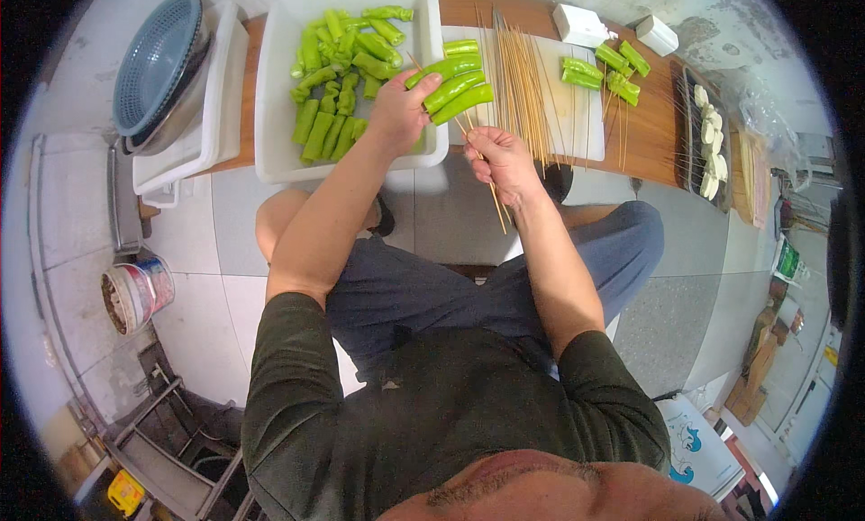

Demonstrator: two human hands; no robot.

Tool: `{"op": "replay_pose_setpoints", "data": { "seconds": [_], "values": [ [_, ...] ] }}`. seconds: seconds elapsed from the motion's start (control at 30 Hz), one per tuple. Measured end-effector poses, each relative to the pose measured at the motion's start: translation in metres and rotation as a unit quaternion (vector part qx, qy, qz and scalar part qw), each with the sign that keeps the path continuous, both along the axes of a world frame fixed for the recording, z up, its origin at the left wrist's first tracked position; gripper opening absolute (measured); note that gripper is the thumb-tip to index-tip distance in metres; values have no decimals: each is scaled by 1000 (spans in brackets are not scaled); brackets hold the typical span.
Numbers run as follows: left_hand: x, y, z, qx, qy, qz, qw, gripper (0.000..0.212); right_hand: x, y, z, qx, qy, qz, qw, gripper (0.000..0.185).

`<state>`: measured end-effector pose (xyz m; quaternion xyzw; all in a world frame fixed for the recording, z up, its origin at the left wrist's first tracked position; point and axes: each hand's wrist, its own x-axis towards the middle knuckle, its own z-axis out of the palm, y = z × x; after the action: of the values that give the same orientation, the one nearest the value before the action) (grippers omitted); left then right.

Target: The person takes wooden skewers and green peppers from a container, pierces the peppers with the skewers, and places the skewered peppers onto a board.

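My left hand (400, 110) grips several cut green pepper pieces (454, 89) lined up side by side, thumb on top. Two thin bamboo skewers (499, 207) run into the nearest pieces, and one tip shows beyond them on the far side. Below the peppers, my right hand (501, 161) pinches both skewers, their blunt ends pointing back towards my lap. Under my left wrist stands a white plastic tub (265, 109) holding many more green pepper pieces (317, 139). Just past my right hand, a pile of loose bamboo skewers (524, 89) lies on a white cutting board (595, 139).
Skewered pepper pieces (622, 65) rest right of the board on the wooden table (649, 143). Beyond are white boxes (581, 25) and a tray (723, 186) with skewered white slices (711, 136). At left, a blue colander (159, 62) leans; a bucket (135, 295) stands on the floor.
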<state>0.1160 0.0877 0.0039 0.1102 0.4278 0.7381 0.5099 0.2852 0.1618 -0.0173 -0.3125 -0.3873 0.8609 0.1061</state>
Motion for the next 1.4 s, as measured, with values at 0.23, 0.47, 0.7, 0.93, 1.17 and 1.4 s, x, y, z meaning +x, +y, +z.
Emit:
{"op": "replay_pose_setpoints", "data": {
  "seconds": [0.23,0.47,0.7,0.93,1.17,1.4],
  "values": [
    [0,5,-14,77,-15,22,997,28,-8,-7,7,75,-22,-19,997,12],
    [6,5,-9,78,-38,-7,996,29,-8,-9,11,121,-40,-33,991,15],
    [-18,0,0,46,12,8,999,30,3,-10,-11,446,-144,-77,880,25],
    [-41,-3,7,70,-7,82,994,29,18,-30,-9,567,-109,-113,809,27],
    [-40,-4,0,62,16,85,994,36,21,-26,-8,624,-49,-81,775,20],
    [-37,-1,2,38,59,113,991,39,22,-25,-7,634,-53,-75,768,19]
  ]
}}
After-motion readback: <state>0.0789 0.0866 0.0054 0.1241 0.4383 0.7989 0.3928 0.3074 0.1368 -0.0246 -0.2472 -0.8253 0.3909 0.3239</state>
